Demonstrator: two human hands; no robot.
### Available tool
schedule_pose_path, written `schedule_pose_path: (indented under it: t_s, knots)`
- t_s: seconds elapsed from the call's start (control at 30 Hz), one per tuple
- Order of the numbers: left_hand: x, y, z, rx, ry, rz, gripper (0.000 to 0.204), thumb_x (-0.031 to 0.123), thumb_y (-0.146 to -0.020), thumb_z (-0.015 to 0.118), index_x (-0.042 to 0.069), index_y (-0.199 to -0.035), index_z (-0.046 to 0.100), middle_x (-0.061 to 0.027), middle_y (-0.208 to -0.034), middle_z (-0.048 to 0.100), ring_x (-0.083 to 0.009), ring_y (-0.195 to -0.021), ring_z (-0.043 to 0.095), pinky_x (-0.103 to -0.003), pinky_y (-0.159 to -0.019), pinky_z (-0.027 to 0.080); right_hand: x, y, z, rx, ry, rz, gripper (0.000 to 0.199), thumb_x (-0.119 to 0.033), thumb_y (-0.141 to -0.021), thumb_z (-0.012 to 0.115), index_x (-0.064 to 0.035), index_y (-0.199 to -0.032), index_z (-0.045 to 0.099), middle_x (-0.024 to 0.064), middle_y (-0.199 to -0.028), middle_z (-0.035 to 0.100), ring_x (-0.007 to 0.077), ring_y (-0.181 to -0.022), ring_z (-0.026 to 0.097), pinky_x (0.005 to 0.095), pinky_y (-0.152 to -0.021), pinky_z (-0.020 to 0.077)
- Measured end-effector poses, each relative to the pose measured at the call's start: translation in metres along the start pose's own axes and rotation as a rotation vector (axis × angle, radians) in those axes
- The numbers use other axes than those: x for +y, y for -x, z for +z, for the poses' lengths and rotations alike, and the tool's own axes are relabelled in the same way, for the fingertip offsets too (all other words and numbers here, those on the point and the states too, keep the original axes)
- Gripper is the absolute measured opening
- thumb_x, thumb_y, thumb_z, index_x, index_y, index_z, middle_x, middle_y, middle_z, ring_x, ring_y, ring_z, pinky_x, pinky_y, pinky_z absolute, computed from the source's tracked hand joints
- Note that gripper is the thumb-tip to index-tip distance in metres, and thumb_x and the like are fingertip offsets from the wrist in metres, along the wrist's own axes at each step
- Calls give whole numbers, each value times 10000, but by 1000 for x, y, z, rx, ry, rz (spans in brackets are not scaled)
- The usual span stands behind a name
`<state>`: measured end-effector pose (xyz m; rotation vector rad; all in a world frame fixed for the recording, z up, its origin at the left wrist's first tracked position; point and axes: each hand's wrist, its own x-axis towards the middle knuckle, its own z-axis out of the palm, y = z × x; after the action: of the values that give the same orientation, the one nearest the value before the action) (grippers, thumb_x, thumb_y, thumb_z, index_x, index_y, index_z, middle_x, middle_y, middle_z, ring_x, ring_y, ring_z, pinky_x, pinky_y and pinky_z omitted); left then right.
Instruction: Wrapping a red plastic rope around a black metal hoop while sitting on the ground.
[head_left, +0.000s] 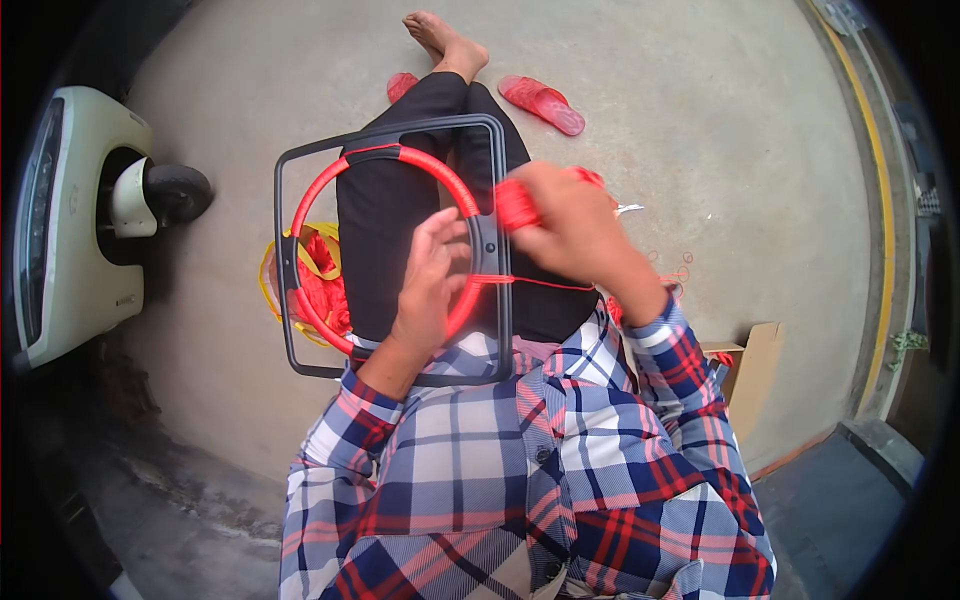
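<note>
Fingers of the right hand (572, 222) clamp a red cord bundle (514, 206); those of the left hand (428, 280) curve apart near the right side of a round, red-wrapped black ring (447, 180) over the lap (375, 235). Even tension should keep turns snug.

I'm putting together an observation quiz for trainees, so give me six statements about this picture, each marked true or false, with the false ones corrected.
1. The right hand holds a bundle of red cord. True.
2. The outer frame is round. False: the black frame is roughly rectangular outside, with a red-wrapped ring inside it.
3. The left hand is gripping scissors. False: it holds no tool and is beside the ring's right side.
4. A yellow-edged bag with red material in it is left of the legs. True.
5. Both feet wear slippers. False: the feet are bare.
6. A white vehicle stands at the left. True.
</note>
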<state>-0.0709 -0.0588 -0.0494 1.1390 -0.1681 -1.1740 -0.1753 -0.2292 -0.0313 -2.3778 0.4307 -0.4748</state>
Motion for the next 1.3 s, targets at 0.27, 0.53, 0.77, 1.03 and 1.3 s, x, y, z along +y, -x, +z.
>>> schedule_pose_path:
  t_s: [0.27,0.53,0.77,1.03,1.3]
  knots:
    - [-14,-10,-21,113,143,3,587,-56,-742,416,-22,-1327,390,-168,-1142,577,-267,-1069,612,-374,-910,512,16,5,25,334,0,-251,366,-180,-680,771,-100,-1007,630,53,-1006,603,233,-975,584,389,-780,473]
    - [-17,-15,-24,25,150,-301,463,-104,-737,472,-42,-1194,524,-177,-1111,639,-310,-989,664,-434,-855,557,9,47,42,-158,41,34,367,-276,-649,825,-44,-830,607,103,-881,573,295,-864,577,398,-706,486]
    - [-8,-12,-13,-54,175,-282,416,-55,-764,486,-55,-1173,563,-181,-1080,657,-274,-906,676,-398,-818,549,29,54,43,74,-465,164,240,-174,-721,761,-36,-874,637,66,-840,573,174,-763,590,293,-665,478]
    - [-14,-15,-16,-71,138,-367,389,-25,-768,469,-38,-1147,557,-141,-961,661,-212,-813,666,-368,-758,559,60,69,27,25,-909,411,189,-158,-794,692,-27,-894,597,32,-895,615,121,-748,585,237,-677,477]
    - [-15,-18,-19,-45,120,-324,330,-47,-761,447,-29,-1075,547,-142,-867,641,-204,-657,651,-314,-589,580,51,64,39,322,-1742,684,379,-218,-888,657,-34,-1192,524,82,-998,638,183,-936,641,346,-859,528]
